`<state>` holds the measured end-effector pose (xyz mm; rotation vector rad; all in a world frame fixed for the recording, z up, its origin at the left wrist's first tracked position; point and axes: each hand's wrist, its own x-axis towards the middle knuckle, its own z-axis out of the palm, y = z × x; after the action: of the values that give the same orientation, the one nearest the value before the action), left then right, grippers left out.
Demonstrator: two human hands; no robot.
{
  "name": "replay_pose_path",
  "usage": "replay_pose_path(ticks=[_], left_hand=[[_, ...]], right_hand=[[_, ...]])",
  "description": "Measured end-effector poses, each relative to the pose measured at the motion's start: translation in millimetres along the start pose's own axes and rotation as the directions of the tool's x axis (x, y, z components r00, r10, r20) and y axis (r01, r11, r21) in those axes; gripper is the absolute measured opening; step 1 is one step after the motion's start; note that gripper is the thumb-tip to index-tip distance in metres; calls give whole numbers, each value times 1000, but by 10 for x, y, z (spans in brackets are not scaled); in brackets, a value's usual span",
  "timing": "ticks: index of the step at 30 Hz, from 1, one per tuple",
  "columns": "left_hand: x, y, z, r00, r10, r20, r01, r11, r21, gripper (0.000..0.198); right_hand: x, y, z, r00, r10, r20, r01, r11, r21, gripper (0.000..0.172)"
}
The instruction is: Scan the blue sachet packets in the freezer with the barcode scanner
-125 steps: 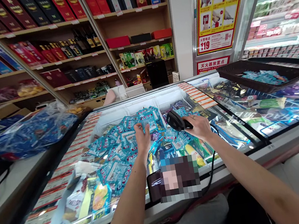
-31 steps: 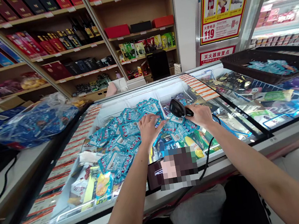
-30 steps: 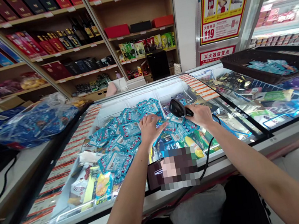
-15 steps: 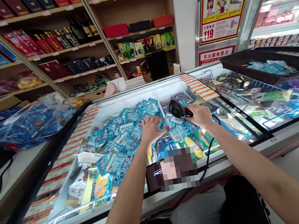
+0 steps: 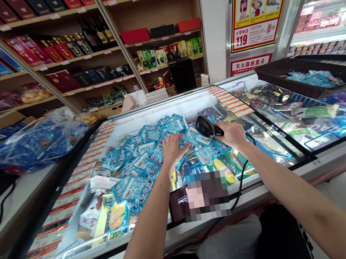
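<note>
Many small blue sachets [image 5: 147, 162] lie spread over the glass top of a chest freezer. My left hand [image 5: 172, 149] rests on the sachets near the middle, thumb apart from the fingers, with nothing visible gripped. In my right hand [image 5: 232, 134] is a black barcode scanner [image 5: 205, 127], held by its handle with its head pointing left over a few sachets [image 5: 196, 136]. The scanner's black cable [image 5: 241, 180] runs down over the freezer's front edge. A phone [image 5: 178, 206], partly blurred out, lies at that edge between my forearms.
A clear plastic bag [image 5: 40, 138] full of blue packets sits at the left. On the right, a dark tray [image 5: 288, 83] holds more sachets [image 5: 315, 78]. Frozen goods [image 5: 118, 218] show through the glass. Shelves [image 5: 81, 58] with boxes and bottles stand behind.
My left hand has shifted slightly left, away from the sachets under the scanner. The right hand and scanner have barely moved.
</note>
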<state>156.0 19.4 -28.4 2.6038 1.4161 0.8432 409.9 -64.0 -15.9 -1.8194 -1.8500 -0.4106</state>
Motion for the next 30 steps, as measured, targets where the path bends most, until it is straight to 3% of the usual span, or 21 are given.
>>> replay_pose_path(ticks=[4, 7, 17, 30], left_hand=[[9, -120, 38, 984, -141, -112, 119, 976, -181, 40], [-6, -153, 42, 979, -149, -135, 114, 964, -241, 39], [0, -159, 63, 978, -132, -161, 100, 977, -190, 38], [-2, -78, 10, 986, -103, -129, 94, 993, -69, 36]], right_hand=[[-3, 1, -6, 1000, 7, -15, -7, 1000, 3, 38], [-6, 9, 2, 999, -18, -51, 19, 1000, 24, 37], [-16, 1, 63, 970, -218, -104, 229, 966, 116, 36], [-24, -52, 3, 971, -240, 20, 235, 962, 140, 38]])
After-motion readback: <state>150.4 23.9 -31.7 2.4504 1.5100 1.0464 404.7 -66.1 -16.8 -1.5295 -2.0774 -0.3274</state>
